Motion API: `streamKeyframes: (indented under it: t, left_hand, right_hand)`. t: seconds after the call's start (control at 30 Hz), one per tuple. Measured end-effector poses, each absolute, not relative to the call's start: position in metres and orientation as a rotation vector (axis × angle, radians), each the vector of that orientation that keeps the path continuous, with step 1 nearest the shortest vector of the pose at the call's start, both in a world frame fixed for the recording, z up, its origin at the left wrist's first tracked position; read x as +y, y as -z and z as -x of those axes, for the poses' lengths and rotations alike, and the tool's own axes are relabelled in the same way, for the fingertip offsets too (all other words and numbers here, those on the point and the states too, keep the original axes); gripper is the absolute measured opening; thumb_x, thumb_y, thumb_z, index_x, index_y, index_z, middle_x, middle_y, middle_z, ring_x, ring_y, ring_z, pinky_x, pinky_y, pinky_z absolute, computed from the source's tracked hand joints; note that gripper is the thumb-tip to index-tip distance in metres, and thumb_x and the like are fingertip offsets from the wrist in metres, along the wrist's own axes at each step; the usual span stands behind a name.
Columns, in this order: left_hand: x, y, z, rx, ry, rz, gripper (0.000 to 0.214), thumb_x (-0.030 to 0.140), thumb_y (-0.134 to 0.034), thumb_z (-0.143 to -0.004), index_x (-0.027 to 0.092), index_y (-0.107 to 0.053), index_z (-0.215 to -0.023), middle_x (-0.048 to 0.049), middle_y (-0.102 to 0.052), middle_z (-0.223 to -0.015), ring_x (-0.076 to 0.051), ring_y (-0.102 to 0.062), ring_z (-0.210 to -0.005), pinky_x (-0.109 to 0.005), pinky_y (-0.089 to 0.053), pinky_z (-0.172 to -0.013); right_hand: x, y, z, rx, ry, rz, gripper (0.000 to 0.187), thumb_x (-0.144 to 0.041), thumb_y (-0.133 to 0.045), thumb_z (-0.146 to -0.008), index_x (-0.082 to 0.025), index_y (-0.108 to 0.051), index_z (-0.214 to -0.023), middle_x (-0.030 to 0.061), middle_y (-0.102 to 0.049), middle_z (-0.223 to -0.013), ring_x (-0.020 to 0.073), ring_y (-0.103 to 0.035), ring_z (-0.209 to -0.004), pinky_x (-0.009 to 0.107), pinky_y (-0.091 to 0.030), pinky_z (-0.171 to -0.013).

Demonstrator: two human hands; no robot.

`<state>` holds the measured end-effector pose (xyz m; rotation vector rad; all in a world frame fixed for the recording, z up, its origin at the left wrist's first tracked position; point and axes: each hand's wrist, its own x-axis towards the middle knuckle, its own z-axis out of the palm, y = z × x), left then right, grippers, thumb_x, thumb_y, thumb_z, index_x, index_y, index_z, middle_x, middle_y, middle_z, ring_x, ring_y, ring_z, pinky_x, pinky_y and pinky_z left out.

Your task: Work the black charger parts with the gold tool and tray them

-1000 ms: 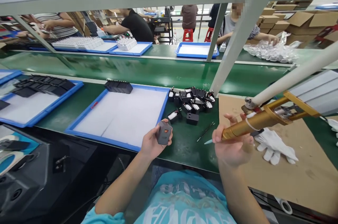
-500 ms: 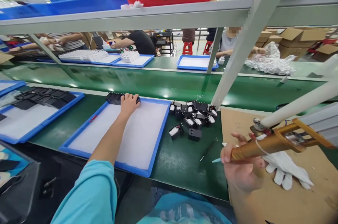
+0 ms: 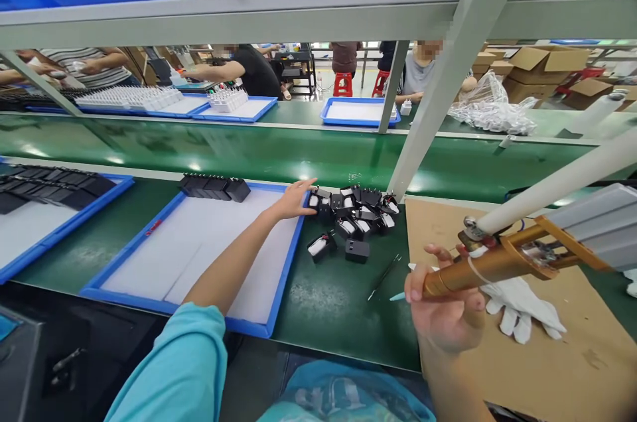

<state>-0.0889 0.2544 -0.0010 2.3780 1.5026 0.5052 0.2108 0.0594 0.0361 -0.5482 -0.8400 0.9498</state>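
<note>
At the far left of your worktop (image 3: 318, 302), a left-hand tray (image 3: 70, 228) with a blue rim carries rows of black casings (image 3: 64, 188), packed along its far side. To the right lies a larger tray (image 3: 286, 269), blue-rimmed with a white base; a short row of black blocks (image 3: 212, 188) sits side by side at its far left corner, and a small red mark (image 3: 153, 228) shows on its left rim.

Your left arm stretches across this tray. Your left hand (image 3: 293, 200) is over its far right corner with fingers spread and thumb apart, just at the left end of a heap of black units (image 3: 343, 202), many with white parts inside. Whether your fingertips touch the nearest unit, you cannot tell from this view.

On the near side of the heap, a black unit with a white part (image 3: 319, 247) lies just left of a plain black block (image 3: 357, 250). Farther right and nearer to you, a thin dark tool (image 3: 384, 278) lies aslant.

Your right hand (image 3: 442, 316) grips the front of a gold-coloured tool (image 3: 465, 274), whose pale blue tip (image 3: 397, 297) points left. Behind it, a white glove (image 3: 525, 306) rests on a brown cardboard sheet (image 3: 562, 369).
</note>
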Motion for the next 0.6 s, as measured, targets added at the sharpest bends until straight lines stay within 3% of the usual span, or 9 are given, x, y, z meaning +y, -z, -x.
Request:
streamKeyframes:
  t: [0.13,0.37,0.5,0.6]
  left_hand:
    - [0.244,-0.015,0.084,1.608,-0.606,-2.323,0.075,0.037,-0.081,-0.068,0.018,-0.049,-0.132,-0.0131,-0.065,-0.121,-0.033,-0.049,-0.126,-0.048,-0.036,-0.105]
    - [0.127,-0.057,0.092,1.483,-0.637,-2.235,0.078,0.047,-0.08,-0.069,0.025,-0.045,-0.135,-0.0087,-0.058,-0.13,-0.027,-0.059,-0.113,-0.039,-0.048,-0.096]
    - [0.069,-0.041,0.079,1.28,-0.382,-2.153,0.067,0.033,-0.079,-0.072,0.027,-0.05,-0.132,-0.0062,-0.06,-0.126,-0.023,-0.061,-0.108,-0.036,-0.051,-0.095]
    - [0.048,-0.025,0.068,1.133,-0.319,-2.134,0.064,0.013,-0.068,-0.075,0.029,-0.05,-0.134,-0.0047,-0.06,-0.128,-0.022,-0.059,-0.114,-0.035,-0.051,-0.098]
  right_hand:
    - [0.056,-0.035,-0.214,-0.842,-0.957,0.533,0.031,-0.051,-0.053,-0.083,-0.027,-0.063,-0.1,0.0038,-0.06,-0.11,0.008,-0.054,-0.043,0.027,-0.04,-0.032]
    - [0.055,-0.033,-0.218,-0.876,-0.99,0.459,0.035,-0.05,-0.053,-0.084,-0.027,-0.061,-0.109,0.0033,-0.061,-0.111,0.0083,-0.055,-0.044,0.027,-0.043,-0.033]
    - [0.052,-0.034,-0.217,-0.875,-0.998,0.418,0.028,-0.049,-0.054,-0.085,-0.027,-0.063,-0.099,0.0024,-0.062,-0.111,0.0082,-0.056,-0.045,0.026,-0.042,-0.033]
    - [0.05,-0.034,-0.217,-0.876,-0.999,0.42,0.028,-0.049,-0.054,-0.084,-0.027,-0.063,-0.1,0.0024,-0.062,-0.111,0.0081,-0.056,-0.045,0.026,-0.043,-0.032]
